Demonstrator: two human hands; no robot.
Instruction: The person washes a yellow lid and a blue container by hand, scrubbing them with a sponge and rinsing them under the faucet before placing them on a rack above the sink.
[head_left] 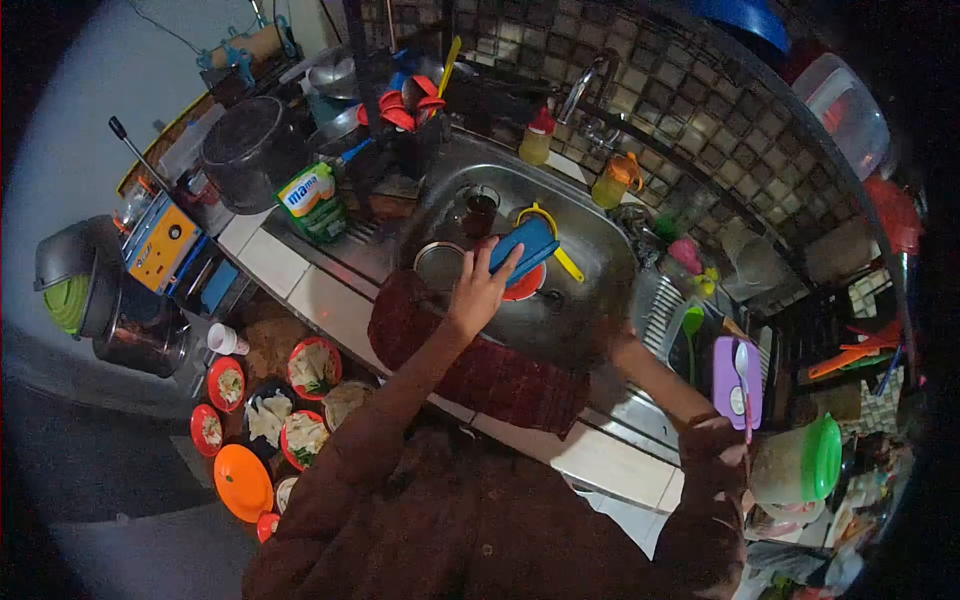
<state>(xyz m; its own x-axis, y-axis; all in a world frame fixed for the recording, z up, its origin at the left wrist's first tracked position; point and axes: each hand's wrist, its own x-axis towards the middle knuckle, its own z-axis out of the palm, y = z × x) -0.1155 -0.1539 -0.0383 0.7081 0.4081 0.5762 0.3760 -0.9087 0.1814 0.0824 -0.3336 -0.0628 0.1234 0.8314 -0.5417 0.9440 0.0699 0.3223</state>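
My left hand (482, 289) is over the sink (604, 255), its fingers wrapped on a blue rectangular plastic container (524, 247) held at a tilt. Under and behind the container are a yellow-handled strainer (569, 263) and a red bowl (525, 284), partly covered by it. A round metal-rimmed dish (438, 262) and a dark glass (481, 205) stand in the sink to the left. At the sink's right edge, my right hand (622, 345) is dark and blurred; its fingers cannot be made out. A dark red cloth (500, 372) lies over the sink's front edge.
A green Mama pouch (313, 203) and a large dark pot (245, 150) stand left of the sink. Behind it are the faucet (579, 92) and two bottles. Plates of food and an orange plate (243, 482) sit lower left. A green-lidded container (797, 462) is at right.
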